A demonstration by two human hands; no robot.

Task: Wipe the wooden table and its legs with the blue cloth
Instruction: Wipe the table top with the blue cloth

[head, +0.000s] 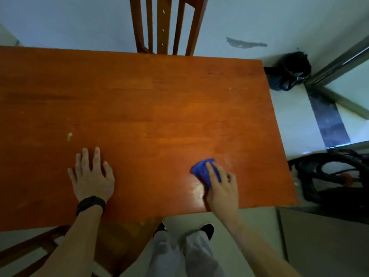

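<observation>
The wooden table [139, 100] fills most of the view, its orange-brown top seen from above. A bunched blue cloth [201, 170] lies on the top near the front right corner. My right hand [221, 186] grips the cloth and presses it onto the wood, fingers curled over it. Flat on the table near the front edge rests my left hand [91, 176], fingers spread, a black band on the wrist. A pale crumb [69, 136] sits on the top beyond my left hand. The table's legs are hidden under the top.
A wooden chair [165, 25] stands against the table's far edge; another chair [111, 242] is tucked under the near edge by my legs. A black bag [289, 72] lies on the floor at the far right. Dark cables [329, 172] lie right of the table.
</observation>
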